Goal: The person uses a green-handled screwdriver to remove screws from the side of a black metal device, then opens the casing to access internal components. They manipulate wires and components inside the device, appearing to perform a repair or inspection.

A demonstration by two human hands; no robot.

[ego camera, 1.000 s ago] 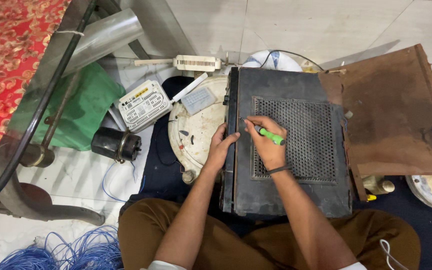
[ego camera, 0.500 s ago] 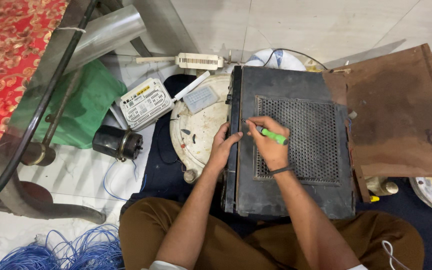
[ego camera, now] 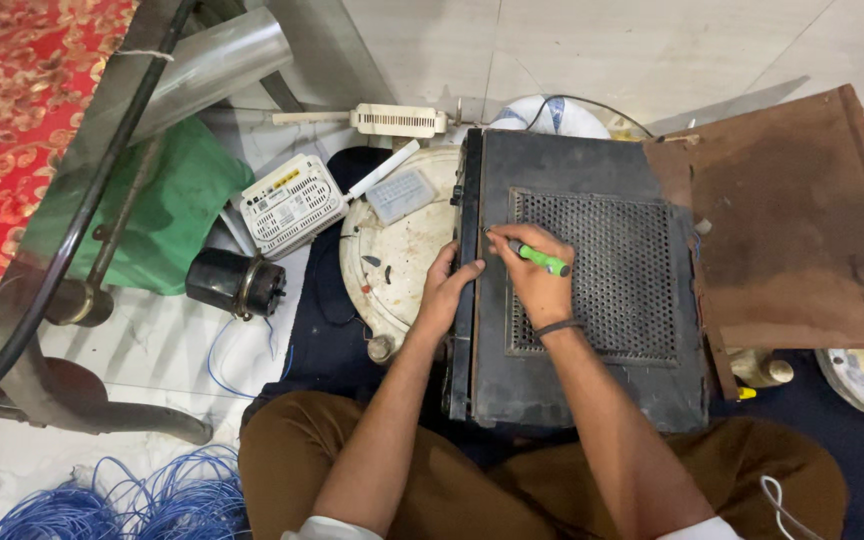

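A black metal case [ego camera: 592, 400] with a perforated grille panel [ego camera: 622, 270] lies flat on the floor in front of me. My right hand [ego camera: 532, 280] grips a green-handled screwdriver [ego camera: 540, 259], its tip touching the case near the grille's upper left corner. My left hand [ego camera: 447, 295] rests on the case's left edge, fingers curled over it, holding it steady. A dark band sits on my right wrist.
A rusty brown metal sheet [ego camera: 802, 220] overlaps the case's right side. Left of the case lie a round white dish [ego camera: 402, 250], a white router [ego camera: 290, 205], a black cylinder part [ego camera: 237, 283], a green cloth [ego camera: 177, 200] and blue wire coils [ego camera: 142, 495]. A glass table [ego camera: 62, 200] stands at left.
Both hands stay at the same place on the case; the screwdriver has barely shifted. The view has only moved slightly.
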